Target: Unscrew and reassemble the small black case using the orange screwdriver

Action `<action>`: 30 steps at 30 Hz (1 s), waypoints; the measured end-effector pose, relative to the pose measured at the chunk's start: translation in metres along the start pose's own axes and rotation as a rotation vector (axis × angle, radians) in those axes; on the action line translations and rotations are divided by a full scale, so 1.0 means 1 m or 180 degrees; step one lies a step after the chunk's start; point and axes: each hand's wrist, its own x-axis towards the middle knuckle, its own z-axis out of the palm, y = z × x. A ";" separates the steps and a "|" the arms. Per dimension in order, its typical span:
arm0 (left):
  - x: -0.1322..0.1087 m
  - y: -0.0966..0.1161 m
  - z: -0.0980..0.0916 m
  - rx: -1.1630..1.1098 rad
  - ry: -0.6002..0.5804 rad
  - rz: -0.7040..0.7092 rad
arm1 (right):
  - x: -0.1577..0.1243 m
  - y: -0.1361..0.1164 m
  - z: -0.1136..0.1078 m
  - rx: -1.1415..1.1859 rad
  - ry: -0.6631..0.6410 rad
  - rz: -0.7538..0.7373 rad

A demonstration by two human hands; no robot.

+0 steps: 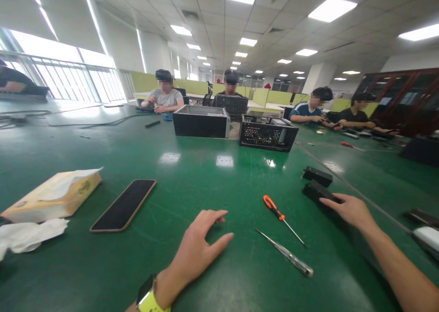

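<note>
My left hand hovers over or rests on the green table, thumb apart from the bent fingers, with nothing in it. To its right lie an orange-and-black screwdriver and a screwdriver with a clear handle, both with slim metal shafts. My right hand grips the near end of a long black rectangular block; part of the block is hidden under the hand. Just beyond it is a second, shorter black block. Their exact kind I cannot make out.
A phone, a tissue pack and a crumpled tissue lie at left. Two open computer cases stand further back. A cable crosses at right, near a blurred white object. Several people sit around the table.
</note>
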 end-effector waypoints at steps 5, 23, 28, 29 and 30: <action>0.002 -0.002 0.004 0.0056 0.0009 -0.0049 | 0.012 0.018 0.015 0.0125 0.0188 -0.0234; 0.002 -0.004 0.001 0.0104 -0.0067 0.0021 | 0.010 0.017 0.026 0.0280 0.0710 -0.0280; 0.001 -0.007 0.003 0.0107 -0.0107 0.0050 | 0.014 0.021 0.026 0.0177 0.0607 -0.0222; 0.001 -0.008 0.003 0.0102 -0.0106 0.0054 | 0.014 0.022 0.026 0.0140 0.0567 -0.0208; 0.001 -0.008 0.003 0.0096 -0.0105 0.0060 | 0.015 0.023 0.026 0.0098 0.0528 -0.0188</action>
